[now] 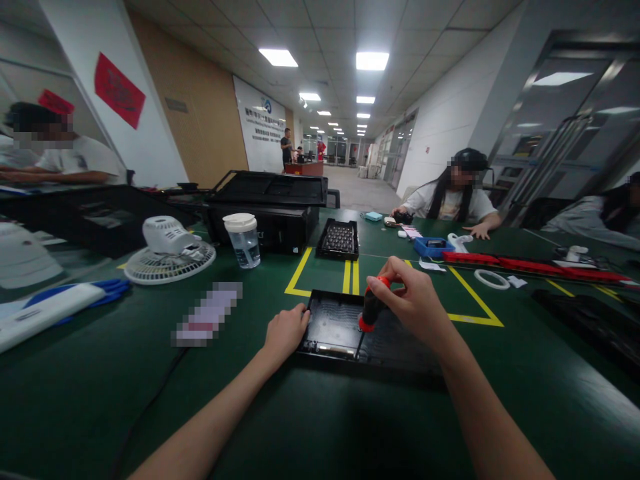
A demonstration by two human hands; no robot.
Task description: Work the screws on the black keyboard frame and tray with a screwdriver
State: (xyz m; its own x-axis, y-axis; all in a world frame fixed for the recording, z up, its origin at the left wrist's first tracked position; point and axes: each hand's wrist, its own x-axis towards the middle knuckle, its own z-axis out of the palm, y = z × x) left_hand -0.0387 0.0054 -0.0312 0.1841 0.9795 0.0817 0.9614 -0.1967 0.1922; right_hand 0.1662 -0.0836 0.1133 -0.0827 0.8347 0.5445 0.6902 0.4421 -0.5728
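Observation:
A shallow black plastic casing (pixel 333 320) lies flat on the table in front of me, its raised rim facing up. My left hand (pixel 286 331) grips its left edge, with the fingers closed around the rim. In my right hand (pixel 407 293) is a screwdriver (pixel 369 313) with a red and black handle, held near the top between thumb and fingers. The screwdriver stands almost upright over the casing, its shaft pointing down at the near part. Whether the tip touches a screw is too small to tell. My right hand and forearm hide the casing's right part.
Behind the casing stand a black compartment tray (pixel 339 240), a lidded cup (pixel 243 241) and a large black box (pixel 263 227). A white fan (pixel 170 252) and a phone (pixel 209 317) lie left. Yellow tape (pixel 475 321) marks the green table (pixel 200 407). A person (pixel 457 190) sits across.

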